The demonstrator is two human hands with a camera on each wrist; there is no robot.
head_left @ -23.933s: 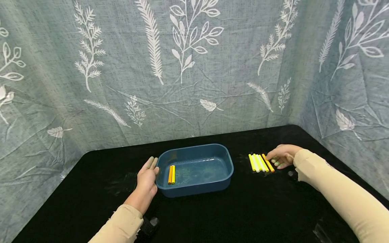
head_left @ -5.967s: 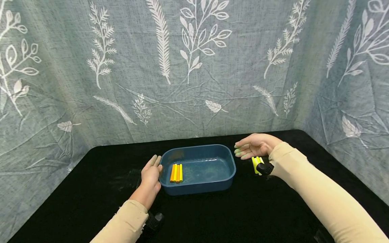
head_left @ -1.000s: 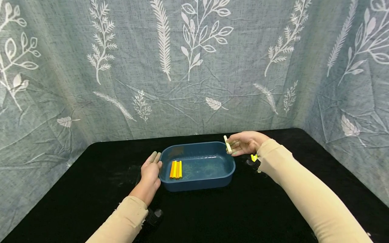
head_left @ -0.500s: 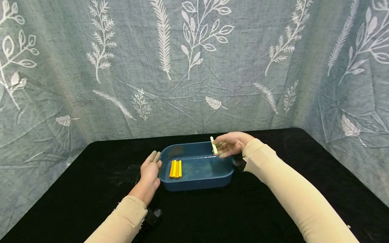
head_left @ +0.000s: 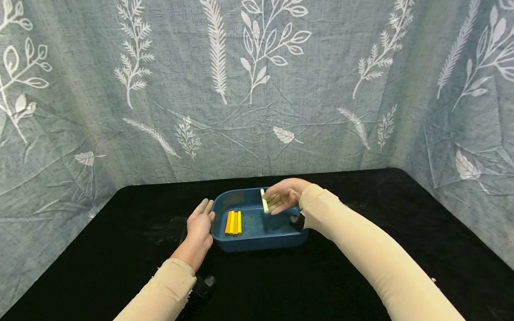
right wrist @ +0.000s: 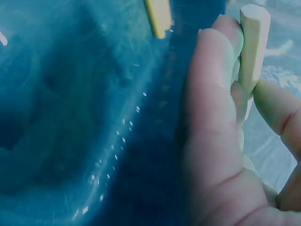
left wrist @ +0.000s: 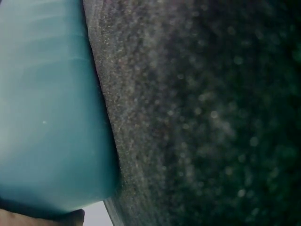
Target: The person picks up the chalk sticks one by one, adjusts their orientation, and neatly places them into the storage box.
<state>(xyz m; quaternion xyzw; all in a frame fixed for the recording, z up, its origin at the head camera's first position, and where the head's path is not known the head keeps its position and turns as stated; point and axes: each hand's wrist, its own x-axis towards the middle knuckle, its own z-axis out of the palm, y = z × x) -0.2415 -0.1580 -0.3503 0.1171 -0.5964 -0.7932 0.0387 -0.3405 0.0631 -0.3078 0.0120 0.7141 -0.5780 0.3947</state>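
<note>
My right hand is over the blue tray, pinching a pale yellow chalk stick between thumb and fingers. The right wrist view shows that chalk tilted nearly upright, clear of the tray floor. Orange and yellow chalk sticks lie side by side at the tray's left end; part of one chalk stick shows at the top of the right wrist view. With straight fingers, my left hand rests against the tray's left side. The tray's outer wall fills the left of the left wrist view.
A black cloth-covered table carries the tray. Behind it hangs a grey-green curtain with white leaf prints. The right sleeve crosses over the table right of the tray and hides part of it.
Over the last second my right hand has carried the pale chalk leftward from the tray's right rim to above its middle. Earlier, more chalk was added to the tray's left end. The left hand stays put.
</note>
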